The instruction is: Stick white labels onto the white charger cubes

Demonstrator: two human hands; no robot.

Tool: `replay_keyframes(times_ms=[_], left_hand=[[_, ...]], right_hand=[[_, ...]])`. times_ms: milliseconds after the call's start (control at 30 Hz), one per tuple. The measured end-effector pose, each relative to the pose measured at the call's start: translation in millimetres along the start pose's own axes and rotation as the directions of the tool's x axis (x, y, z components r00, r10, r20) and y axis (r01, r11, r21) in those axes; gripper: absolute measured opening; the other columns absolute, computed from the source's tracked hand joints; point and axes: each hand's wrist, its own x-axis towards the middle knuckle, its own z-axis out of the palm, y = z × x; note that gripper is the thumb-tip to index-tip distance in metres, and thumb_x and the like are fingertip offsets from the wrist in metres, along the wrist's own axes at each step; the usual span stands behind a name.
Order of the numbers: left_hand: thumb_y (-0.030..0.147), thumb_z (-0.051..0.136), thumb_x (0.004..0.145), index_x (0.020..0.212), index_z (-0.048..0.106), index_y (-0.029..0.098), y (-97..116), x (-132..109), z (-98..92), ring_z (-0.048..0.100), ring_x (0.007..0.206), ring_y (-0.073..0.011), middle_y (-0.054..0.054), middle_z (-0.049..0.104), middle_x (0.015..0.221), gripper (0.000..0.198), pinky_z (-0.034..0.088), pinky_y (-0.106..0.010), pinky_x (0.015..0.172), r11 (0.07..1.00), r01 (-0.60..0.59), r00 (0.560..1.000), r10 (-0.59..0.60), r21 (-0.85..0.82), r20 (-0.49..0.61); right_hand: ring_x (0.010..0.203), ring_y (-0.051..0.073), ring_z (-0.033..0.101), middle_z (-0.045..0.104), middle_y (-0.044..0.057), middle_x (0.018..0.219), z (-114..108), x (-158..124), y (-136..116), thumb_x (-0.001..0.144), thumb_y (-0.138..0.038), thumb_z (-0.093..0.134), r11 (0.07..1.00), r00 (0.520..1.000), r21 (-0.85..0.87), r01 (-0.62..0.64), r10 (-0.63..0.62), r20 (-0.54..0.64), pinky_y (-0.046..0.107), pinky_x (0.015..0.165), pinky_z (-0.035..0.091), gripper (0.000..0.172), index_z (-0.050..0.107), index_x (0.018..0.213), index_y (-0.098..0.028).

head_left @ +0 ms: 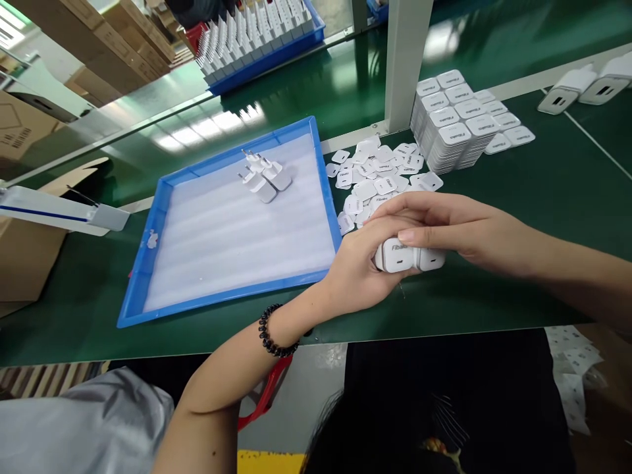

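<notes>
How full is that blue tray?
The blue tray is only a little full: a few white plugs lie together in it, and white lining shows across most of it.

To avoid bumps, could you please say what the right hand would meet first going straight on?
The right hand would probably meet the left hand, holding rounded white plastic chargers; depth is unclear.

The blue tray (141, 263) is open across its front and left parts; plugs (259, 186) with raised prongs obstruct the area near its back right corner. At the counter's (498, 296) front edge, the left hand (355, 263) and right hand (439, 224) block the near approach to the loose plates (382, 187). Stacked plates (451, 125) and a post (405, 66) bar the way behind. Bare surface lies right of the stack.
</notes>
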Motion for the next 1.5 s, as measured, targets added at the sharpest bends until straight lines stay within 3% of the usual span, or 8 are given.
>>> replay_keyframes(times_ms=[267,467,700,900,1167,1267,1400,1500], left_hand=[[0.023,0.086,0.071,0.099,0.073,0.017,8.8,10.3,-21.0,0.071,0.091,-0.0199,-0.006,0.075,0.099,0.031,0.059,-0.030,0.078,0.894,0.407,0.841,-0.287,-0.187,0.458],[0.018,0.086,0.068,0.097,0.072,0.017,11.0,11.1,-22.6,0.072,0.087,-0.0188,-0.005,0.075,0.095,0.033,0.060,-0.028,0.074,0.797,0.532,0.769,-0.315,-0.285,0.556],[0.023,0.090,0.065,0.094,0.069,0.016,7.1,10.1,-15.7,0.067,0.083,-0.0171,-0.003,0.070,0.091,0.036,0.058,-0.030,0.072,0.869,0.446,0.845,-0.329,-0.215,0.421],[0.025,0.089,0.066,0.088,0.068,0.017,7.3,11.6,-13.4,0.068,0.092,-0.0201,-0.003,0.071,0.094,0.031,0.058,-0.033,0.082,0.877,0.390,0.870,-0.250,-0.282,0.425],[0.037,0.089,0.068,0.103,0.063,0.020,21.0,20.8,-77.2,0.063,0.083,-0.0160,-0.003,0.069,0.098,0.047,0.051,-0.026,0.071,0.954,0.222,0.968,-0.240,0.203,0.069],[0.030,0.077,0.080,0.106,0.060,0.020,37.8,26.2,-111.5,0.064,0.086,-0.0210,-0.006,0.070,0.099,0.032,0.048,-0.029,0.071,0.605,0.279,0.941,-0.326,0.746,-0.088],[0.007,0.049,0.089,0.125,0.054,0.010,51.5,38.5,-127.0,0.067,0.099,-0.0326,-0.019,0.071,0.107,0.036,0.050,-0.038,0.078,-0.114,0.236,0.670,-0.700,0.965,-0.246],[0.003,0.048,0.092,0.127,0.056,0.004,41.0,49.7,-125.2,0.068,0.103,-0.0324,-0.023,0.070,0.109,0.036,0.053,-0.042,0.084,-0.236,0.221,0.517,-0.794,0.946,-0.319]], right_hand=[[0.090,0.022,0.077,0.079,0.003,0.105,-25.3,5.7,-1.6,0.083,-0.032,0.078,0.995,0.973,-0.100,-0.026,0.048,0.224,0.032,0.074,0.064,0.039,0.069,0.120,-0.023],[0.083,0.019,0.077,0.074,0.005,0.118,-19.6,7.5,1.5,0.075,-0.034,0.085,0.987,0.977,-0.161,-0.020,0.053,0.205,0.028,0.064,0.063,0.055,0.064,0.125,-0.024],[0.113,0.027,0.065,0.067,0.006,0.125,2.3,7.8,6.3,0.073,-0.040,0.085,0.926,0.988,-0.355,0.129,-0.090,0.123,0.034,0.085,0.057,0.060,0.063,0.126,-0.024],[0.090,0.017,0.065,0.070,0.004,0.106,2.5,13.0,11.0,0.093,-0.043,0.065,0.979,0.974,-0.142,0.149,-0.121,0.190,0.028,0.073,0.052,0.035,0.067,0.120,-0.021],[0.074,0.018,0.067,0.069,0.005,0.094,-24.8,22.5,13.6,0.094,-0.043,0.059,0.968,0.926,-0.218,0.122,-0.190,-0.327,0.036,0.071,0.055,0.030,0.068,0.113,-0.021],[0.070,0.018,0.064,0.070,0.005,0.087,-44.0,26.6,16.9,0.091,-0.037,0.062,0.865,0.839,-0.494,0.085,-0.329,-0.433,0.037,0.068,0.053,0.023,0.071,0.101,-0.018],[0.070,0.020,0.062,0.072,0.006,0.085,-52.2,28.3,20.4,0.093,-0.034,0.057,0.697,0.810,-0.708,0.117,-0.479,-0.338,0.037,0.068,0.050,0.021,0.072,0.093,-0.020],[0.074,0.021,0.064,0.074,0.007,0.087,-47.6,28.7,22.4,0.095,-0.033,0.053,0.652,0.831,-0.731,0.200,-0.509,-0.226,0.038,0.070,0.050,0.022,0.072,0.092,-0.021]])
